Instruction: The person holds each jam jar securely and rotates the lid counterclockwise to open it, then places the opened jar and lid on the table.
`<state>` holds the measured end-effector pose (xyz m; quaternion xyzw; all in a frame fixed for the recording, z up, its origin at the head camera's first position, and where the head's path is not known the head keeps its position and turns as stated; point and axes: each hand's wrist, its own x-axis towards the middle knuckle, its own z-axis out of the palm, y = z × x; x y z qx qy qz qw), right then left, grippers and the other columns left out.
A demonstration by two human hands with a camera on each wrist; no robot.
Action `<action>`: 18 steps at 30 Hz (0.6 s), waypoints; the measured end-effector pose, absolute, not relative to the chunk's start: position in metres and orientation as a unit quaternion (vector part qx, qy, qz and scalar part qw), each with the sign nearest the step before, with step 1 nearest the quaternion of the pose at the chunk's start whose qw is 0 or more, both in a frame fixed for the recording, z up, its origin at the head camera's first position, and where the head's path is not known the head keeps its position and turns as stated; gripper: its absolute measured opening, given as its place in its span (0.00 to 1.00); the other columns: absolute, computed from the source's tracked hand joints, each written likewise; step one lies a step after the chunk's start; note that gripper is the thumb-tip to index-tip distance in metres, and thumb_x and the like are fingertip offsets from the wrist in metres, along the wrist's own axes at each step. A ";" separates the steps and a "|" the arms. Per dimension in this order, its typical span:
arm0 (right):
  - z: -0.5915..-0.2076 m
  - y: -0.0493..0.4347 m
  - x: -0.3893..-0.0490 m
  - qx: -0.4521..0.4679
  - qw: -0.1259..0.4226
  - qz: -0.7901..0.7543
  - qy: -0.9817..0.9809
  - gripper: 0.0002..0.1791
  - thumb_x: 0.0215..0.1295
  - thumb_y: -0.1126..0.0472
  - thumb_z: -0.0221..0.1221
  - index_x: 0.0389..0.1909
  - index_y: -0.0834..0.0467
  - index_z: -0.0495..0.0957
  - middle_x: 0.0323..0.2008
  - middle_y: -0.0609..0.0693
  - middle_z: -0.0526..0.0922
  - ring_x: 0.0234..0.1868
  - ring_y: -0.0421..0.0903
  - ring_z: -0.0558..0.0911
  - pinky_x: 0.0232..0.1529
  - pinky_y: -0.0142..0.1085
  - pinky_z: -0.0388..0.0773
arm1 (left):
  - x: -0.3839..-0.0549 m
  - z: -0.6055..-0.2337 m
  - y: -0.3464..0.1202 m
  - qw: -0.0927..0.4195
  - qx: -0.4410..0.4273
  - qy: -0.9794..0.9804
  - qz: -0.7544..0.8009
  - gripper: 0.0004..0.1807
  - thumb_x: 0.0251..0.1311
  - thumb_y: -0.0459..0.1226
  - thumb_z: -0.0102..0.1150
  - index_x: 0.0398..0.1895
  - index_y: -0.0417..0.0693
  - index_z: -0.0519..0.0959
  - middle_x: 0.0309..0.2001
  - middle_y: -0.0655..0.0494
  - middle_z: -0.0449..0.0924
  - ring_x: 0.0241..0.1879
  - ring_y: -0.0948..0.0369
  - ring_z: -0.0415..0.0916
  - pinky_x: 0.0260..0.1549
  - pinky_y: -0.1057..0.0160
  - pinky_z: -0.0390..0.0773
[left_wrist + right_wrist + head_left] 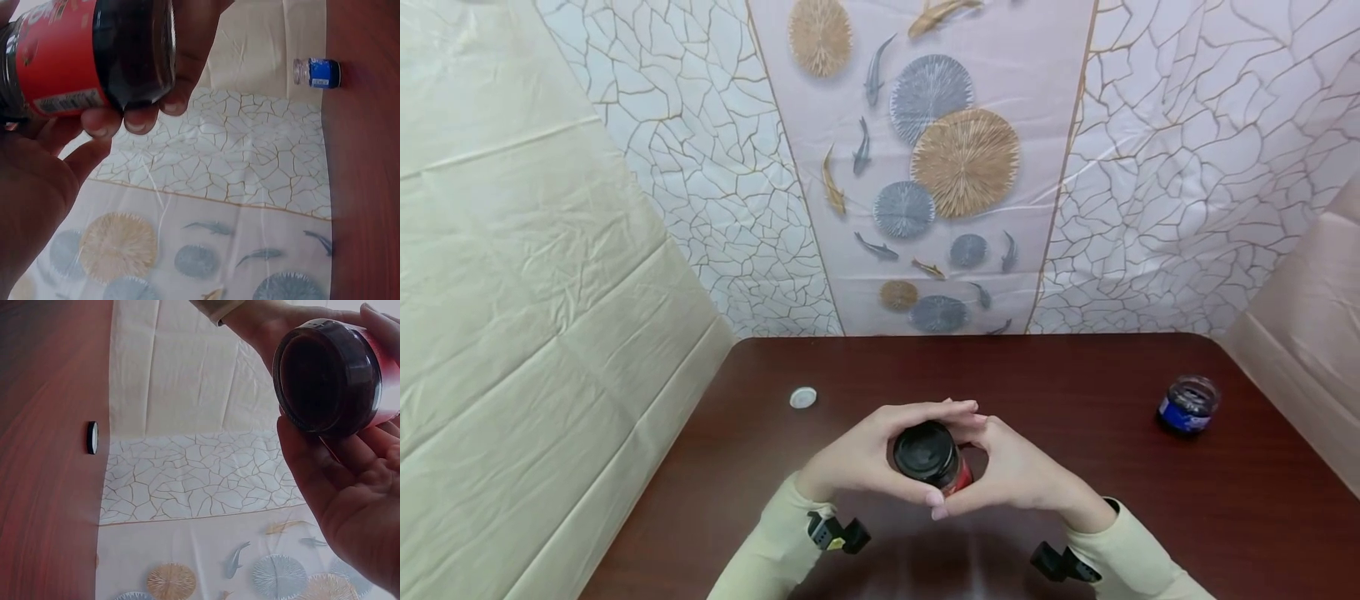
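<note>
Both hands encircle a glass jar with a red label [59, 56] above the table's near middle. Its black lid [925, 452] faces up toward the head camera, and the jar is tilted. My left hand [865, 450] curves round the jar's left side. From the other side, my right hand [1018, 471] bends its fingers and thumb round it, with a gap between its palm and the jar. Thumb tips meet at the near side, and the fingers overlap at the far side. In the right wrist view the jar's dark round end [312, 384] shows, fingers beneath it.
On the dark red-brown table [1045, 375], a small jar with a blue label [1187, 406] stands far right, its clear glass rim showing. A round lid [803, 397], white on top with a dark edge, lies at the back left. Patterned cloth [925, 250] hangs behind.
</note>
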<state>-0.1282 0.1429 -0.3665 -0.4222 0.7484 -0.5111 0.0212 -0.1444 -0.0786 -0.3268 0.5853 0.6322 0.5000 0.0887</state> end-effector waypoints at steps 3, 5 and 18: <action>-0.366 0.143 -0.127 -0.422 0.014 -0.515 0.746 0.29 0.50 0.55 0.78 0.55 0.49 0.82 0.45 0.41 0.87 0.51 0.44 0.82 0.59 0.34 0.71 | -0.149 -0.337 -0.077 0.069 0.579 0.642 0.497 0.49 0.47 0.26 0.76 0.75 0.37 0.63 0.65 0.46 0.76 0.66 0.57 0.72 0.73 0.51 0.57; -0.365 0.143 -0.127 -0.418 0.012 -0.515 0.749 0.29 0.50 0.55 0.78 0.55 0.49 0.82 0.45 0.41 0.87 0.50 0.43 0.83 0.58 0.34 0.72 | -0.153 -0.342 -0.076 0.054 0.576 0.648 0.494 0.49 0.46 0.27 0.78 0.75 0.39 0.64 0.64 0.48 0.78 0.67 0.57 0.72 0.73 0.51 0.56; -0.369 0.147 -0.132 -0.408 0.019 -0.505 0.760 0.26 0.53 0.54 0.76 0.54 0.46 0.82 0.44 0.41 0.88 0.46 0.43 0.85 0.48 0.35 0.79 | -0.162 -0.349 -0.080 0.046 0.593 0.635 0.493 0.53 0.42 0.25 0.78 0.76 0.38 0.62 0.68 0.45 0.72 0.70 0.54 0.67 0.75 0.47 0.50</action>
